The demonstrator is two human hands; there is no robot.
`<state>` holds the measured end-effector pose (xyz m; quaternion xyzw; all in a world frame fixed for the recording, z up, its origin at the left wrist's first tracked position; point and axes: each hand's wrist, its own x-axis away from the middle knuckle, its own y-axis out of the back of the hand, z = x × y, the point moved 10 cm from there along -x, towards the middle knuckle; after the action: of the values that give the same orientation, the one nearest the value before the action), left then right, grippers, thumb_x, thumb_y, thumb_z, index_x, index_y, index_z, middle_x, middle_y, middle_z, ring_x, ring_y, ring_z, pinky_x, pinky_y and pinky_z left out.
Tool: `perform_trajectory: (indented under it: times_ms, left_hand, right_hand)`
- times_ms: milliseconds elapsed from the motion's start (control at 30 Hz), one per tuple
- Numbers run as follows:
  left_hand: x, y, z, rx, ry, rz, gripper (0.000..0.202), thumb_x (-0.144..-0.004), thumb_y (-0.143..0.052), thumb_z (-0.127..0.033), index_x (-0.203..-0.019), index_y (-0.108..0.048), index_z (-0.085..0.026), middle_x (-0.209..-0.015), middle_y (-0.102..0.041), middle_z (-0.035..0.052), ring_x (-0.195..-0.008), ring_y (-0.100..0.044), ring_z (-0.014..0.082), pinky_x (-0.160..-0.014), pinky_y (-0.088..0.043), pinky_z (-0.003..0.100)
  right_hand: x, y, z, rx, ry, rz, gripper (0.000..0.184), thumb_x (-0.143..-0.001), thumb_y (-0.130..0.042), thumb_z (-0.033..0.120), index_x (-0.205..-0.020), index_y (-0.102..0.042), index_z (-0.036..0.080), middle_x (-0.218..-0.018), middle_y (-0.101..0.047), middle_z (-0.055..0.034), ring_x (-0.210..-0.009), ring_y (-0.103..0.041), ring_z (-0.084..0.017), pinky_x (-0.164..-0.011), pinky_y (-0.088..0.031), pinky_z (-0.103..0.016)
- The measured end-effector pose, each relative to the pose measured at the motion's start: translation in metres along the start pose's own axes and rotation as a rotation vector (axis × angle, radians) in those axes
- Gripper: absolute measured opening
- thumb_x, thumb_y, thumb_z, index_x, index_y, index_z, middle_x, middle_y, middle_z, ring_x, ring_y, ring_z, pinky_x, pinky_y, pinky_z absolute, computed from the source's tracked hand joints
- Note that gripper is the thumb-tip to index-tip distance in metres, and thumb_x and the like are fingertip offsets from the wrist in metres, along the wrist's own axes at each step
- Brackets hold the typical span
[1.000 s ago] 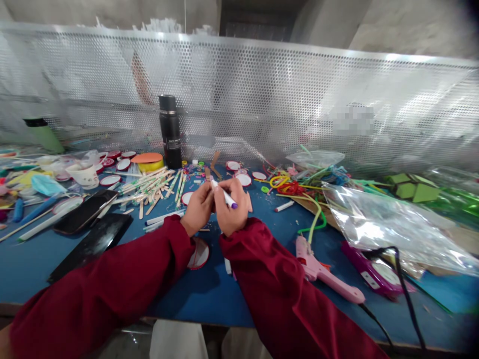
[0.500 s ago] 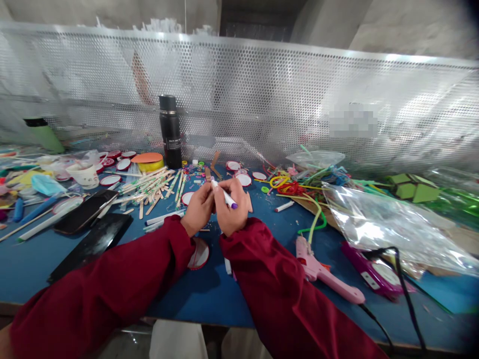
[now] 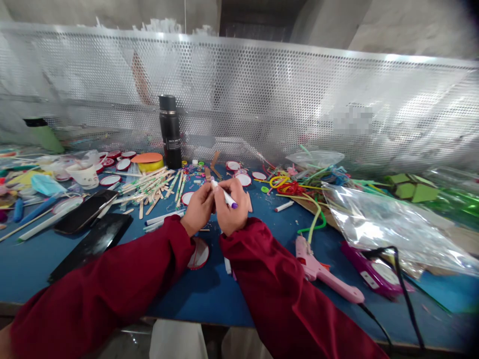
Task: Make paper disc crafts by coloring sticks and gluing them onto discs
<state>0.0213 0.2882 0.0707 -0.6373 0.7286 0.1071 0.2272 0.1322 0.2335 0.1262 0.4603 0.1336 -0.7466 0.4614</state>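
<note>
A white marker (image 3: 227, 198) with a purple end is held in my right hand (image 3: 232, 214), slanting across the fingers with its purple end toward me. My left hand (image 3: 199, 209) is closed right beside it, fingertips meeting those of the right near the marker's far end. Whatever the left fingers pinch is hidden behind them. Below my wrists lies a round white disc with a red rim (image 3: 200, 254), partly covered by the left sleeve. More white markers (image 3: 164, 218) rest left of my left hand. Another marker (image 3: 284, 206) lies to the right.
A pile of wooden sticks (image 3: 149, 187) and a black bottle (image 3: 170, 132) stand left of centre. Two dark phones (image 3: 90, 244) lie at left. At right are a pink glue gun (image 3: 325, 279), a purple power strip (image 3: 374, 274) with a black cord, and clear plastic (image 3: 389, 224).
</note>
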Motion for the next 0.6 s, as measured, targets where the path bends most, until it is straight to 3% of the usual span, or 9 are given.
perform_trajectory:
  times_ms: [600]
  left_hand:
    - [-0.0008,-0.0006,0.0052,0.007,0.022,0.016,0.041,-0.086,-0.071,-0.058,-0.083,-0.056,-0.020,-0.060,-0.049,-0.0057,-0.050,-0.042,0.0098,-0.053,-0.036,0.026]
  right_hand:
    - [-0.0004,0.0032,0.0005,0.005,0.009,-0.023,0.010,-0.095,-0.057,0.028,-0.088,-0.062,0.023,-0.080,-0.068,-0.0005,-0.075,-0.064,-0.017,-0.076,-0.048,-0.032]
